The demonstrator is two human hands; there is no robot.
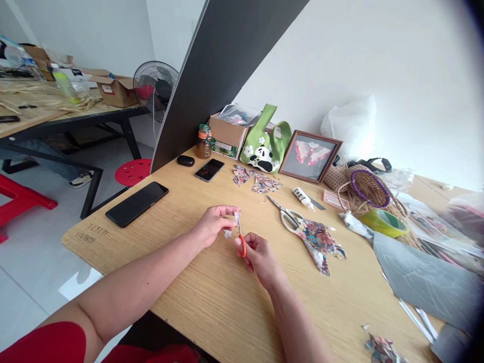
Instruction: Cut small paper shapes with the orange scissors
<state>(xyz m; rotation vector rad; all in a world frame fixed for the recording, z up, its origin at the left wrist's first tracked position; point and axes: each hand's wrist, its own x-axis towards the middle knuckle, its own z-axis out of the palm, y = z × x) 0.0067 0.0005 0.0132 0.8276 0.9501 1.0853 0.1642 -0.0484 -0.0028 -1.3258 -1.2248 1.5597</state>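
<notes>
Scissors [243, 248] (orange-looped), thin white scrap [236, 216].

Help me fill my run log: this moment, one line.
left hand: holds white scrap | right hand: holds orange scissors | blades: at scrap

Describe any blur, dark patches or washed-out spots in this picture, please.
Head view: the right-hand corners fade to near black; head view: the grey sheet softens toward the right edge, while the orange-handled scissors in the right hand look crisper; head view: the pale wall is bright, with little detail.
</notes>
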